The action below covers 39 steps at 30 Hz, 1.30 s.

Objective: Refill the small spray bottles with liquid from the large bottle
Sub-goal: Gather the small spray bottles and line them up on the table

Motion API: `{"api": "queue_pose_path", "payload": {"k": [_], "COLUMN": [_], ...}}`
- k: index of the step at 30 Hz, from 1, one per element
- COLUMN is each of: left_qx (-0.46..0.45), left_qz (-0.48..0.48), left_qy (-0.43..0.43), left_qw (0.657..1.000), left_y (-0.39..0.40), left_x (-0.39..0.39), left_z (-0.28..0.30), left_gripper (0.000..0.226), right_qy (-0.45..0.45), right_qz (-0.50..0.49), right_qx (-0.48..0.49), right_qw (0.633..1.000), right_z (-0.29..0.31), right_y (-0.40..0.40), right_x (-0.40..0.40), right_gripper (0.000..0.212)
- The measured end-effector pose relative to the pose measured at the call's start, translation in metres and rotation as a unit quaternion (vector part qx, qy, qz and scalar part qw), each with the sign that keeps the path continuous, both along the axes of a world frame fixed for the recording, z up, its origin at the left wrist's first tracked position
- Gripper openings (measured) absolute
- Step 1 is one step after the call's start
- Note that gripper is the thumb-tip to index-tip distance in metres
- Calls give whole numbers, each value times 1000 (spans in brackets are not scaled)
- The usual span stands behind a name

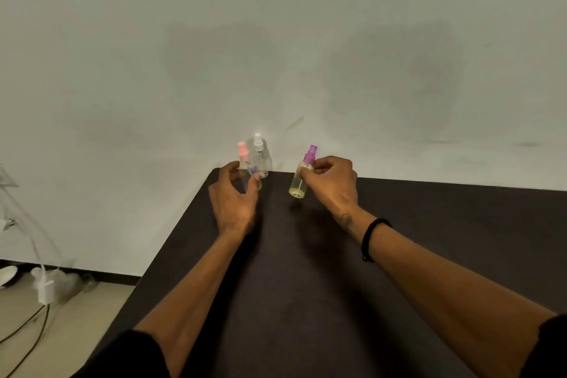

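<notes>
Three small clear spray bottles are at the far corner of the dark table (306, 255). My right hand (329, 182) pinches the neck of the purple-capped bottle (299, 184), which is tilted, lifted a little off the table and holds yellowish liquid. My left hand (234, 196) curls round the lower body of the pink-capped bottle (243, 152), thumb on its right side. The white-capped bottle (260, 156) stands upright just behind it, against the wall. No large bottle is in view.
The table's left edge (171, 242) runs diagonally, with the floor below it. On the floor at left lie cables (27, 334), a white adapter (46, 290) and clear plastic items. A plain wall rises right behind the table.
</notes>
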<state>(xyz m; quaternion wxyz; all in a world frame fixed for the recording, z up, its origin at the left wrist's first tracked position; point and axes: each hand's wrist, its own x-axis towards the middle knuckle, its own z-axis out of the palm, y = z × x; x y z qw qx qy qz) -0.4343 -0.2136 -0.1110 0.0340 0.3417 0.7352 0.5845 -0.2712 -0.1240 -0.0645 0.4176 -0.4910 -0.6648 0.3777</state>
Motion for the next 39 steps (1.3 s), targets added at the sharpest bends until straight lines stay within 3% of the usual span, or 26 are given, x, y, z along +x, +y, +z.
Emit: {"api": "queue_pose_path", "payload": {"k": [5, 11, 17, 24, 31, 39], "left_qx": [-14, -13, -30, -72, -87, -93], "left_qz": [-154, -328, -416, -438, -416, -393], "left_qy": [-29, -104, -128, -38, 17, 58], "left_qw": [988, 939, 900, 895, 905, 913], "left_y": [-39, -74, -93, -103, -112, -117], "left_x": [55, 155, 242, 293, 304, 304], "left_z": [21, 39, 35, 26, 19, 9], "left_gripper": [48, 42, 38, 43, 47, 50], "right_qy": [22, 34, 29, 18, -28, -57], "right_qz": [-10, -48, -68, -65, -66, -72], "right_qx": [4, 24, 43, 75, 150, 148], "right_qw": [1000, 998, 996, 995, 986, 985], "right_z": [9, 24, 21, -5, -21, -31], "right_y": [-37, -82, -118, -149, -166, -171], "right_x": [77, 176, 274, 336, 346, 350], "right_gripper": [14, 14, 14, 15, 28, 37]}}
